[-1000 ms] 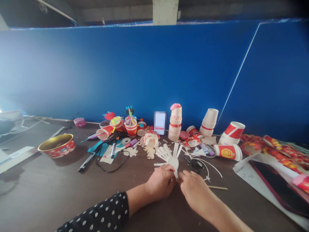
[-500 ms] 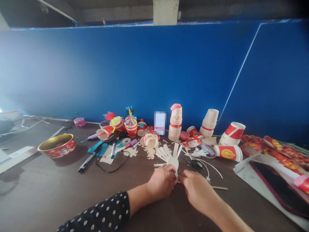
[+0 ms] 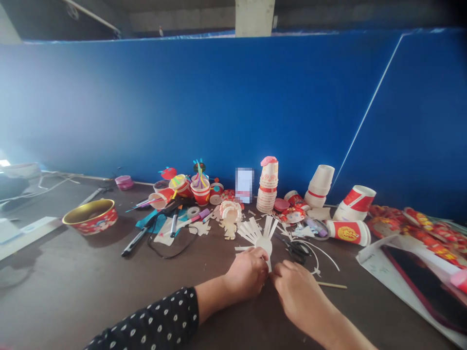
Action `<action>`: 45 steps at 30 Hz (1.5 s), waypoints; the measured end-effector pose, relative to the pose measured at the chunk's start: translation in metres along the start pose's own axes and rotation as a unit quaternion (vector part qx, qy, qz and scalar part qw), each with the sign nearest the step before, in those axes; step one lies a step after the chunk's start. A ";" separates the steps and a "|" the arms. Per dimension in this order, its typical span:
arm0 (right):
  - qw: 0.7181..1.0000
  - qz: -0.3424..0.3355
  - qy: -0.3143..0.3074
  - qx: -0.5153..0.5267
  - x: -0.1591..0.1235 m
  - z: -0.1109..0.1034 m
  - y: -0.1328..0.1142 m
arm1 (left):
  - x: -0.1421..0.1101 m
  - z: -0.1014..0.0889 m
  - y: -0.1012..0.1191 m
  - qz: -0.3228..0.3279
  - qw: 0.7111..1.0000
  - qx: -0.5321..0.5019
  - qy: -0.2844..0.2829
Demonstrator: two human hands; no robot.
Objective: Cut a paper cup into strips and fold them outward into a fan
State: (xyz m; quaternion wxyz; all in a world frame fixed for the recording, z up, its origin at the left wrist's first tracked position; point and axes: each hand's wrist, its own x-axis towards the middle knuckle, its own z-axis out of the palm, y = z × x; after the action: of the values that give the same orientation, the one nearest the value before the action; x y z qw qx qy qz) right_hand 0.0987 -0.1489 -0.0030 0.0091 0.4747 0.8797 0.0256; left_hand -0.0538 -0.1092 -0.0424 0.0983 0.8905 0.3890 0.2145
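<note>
A white paper cup cut into strips (image 3: 263,243) lies fanned out flat from its round base at the middle of the table. My left hand (image 3: 248,272) is closed on its near left side, with the fingertips bunched over the strips. Close on the right, my right hand (image 3: 295,287) is closed around a thin wooden stick (image 3: 333,285), whose far end sticks out past the wrist. The stick's other end is hidden under the fingers, by the near strips of the cup. Black scissors (image 3: 298,250) lie just beyond my right hand.
Stacked paper cups (image 3: 267,194) stand at the back, with a tipped red cup (image 3: 348,233) to the right. A phone (image 3: 419,282) lies on white card at right. Left are a gold-lined bowl (image 3: 91,221), a black pen (image 3: 136,240) and markers. Paper scraps (image 3: 200,227) lie scattered.
The view has shifted slightly, so everything sits a little further right. The stick's tip that showed between my hands is now hidden. Both hands keep nearly the same pose.
</note>
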 end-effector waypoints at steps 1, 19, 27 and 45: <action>1.000 -0.004 -0.002 0.000 0.000 -0.001 0.000 | 0.000 0.000 0.000 -0.001 1.000 -0.002 0.001; 1.000 -0.012 -0.002 0.005 0.001 -0.011 0.003 | -0.003 0.005 -0.003 0.017 0.998 -0.035 0.042; 1.000 -0.002 0.002 0.001 0.002 -0.011 0.003 | -0.002 0.003 -0.002 0.015 0.999 -0.029 0.034; 0.998 -0.014 0.037 -0.042 0.009 0.008 0.005 | -0.002 -0.004 0.003 0.018 0.998 0.051 -0.030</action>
State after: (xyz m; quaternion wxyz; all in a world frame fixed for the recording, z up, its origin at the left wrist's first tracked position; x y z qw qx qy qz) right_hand 0.0988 -0.1384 -0.0103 -0.0034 0.4601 0.8842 0.0804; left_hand -0.0548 -0.1123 -0.0388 0.0606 0.9075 0.3797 0.1692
